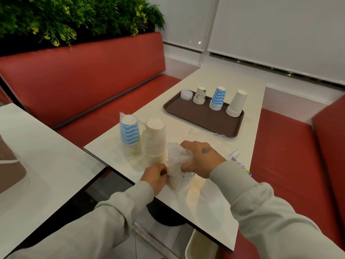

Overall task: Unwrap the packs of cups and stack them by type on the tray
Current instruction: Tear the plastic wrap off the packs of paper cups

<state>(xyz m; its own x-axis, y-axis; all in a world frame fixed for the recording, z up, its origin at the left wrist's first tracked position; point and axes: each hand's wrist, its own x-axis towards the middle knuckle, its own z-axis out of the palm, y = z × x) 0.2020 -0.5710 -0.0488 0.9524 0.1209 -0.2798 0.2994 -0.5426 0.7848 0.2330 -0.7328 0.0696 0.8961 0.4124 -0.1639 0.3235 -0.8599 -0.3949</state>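
Observation:
A brown tray lies far on the white table and carries a clear cup stack, a leaf-print stack, a blue zigzag stack and a plain white stack. Nearer stand a wrapped pack of blue zigzag cups and a wrapped pack of white cups. At the table's near edge my right hand grips the top of a wrapped pack of clear cups, while my left hand pinches its plastic wrap low on the left side.
Loose clear wrappers lie between the packs and the tray, and a printed wrapper sits by my right wrist. Red bench seats flank the table. A second white table stands to the left.

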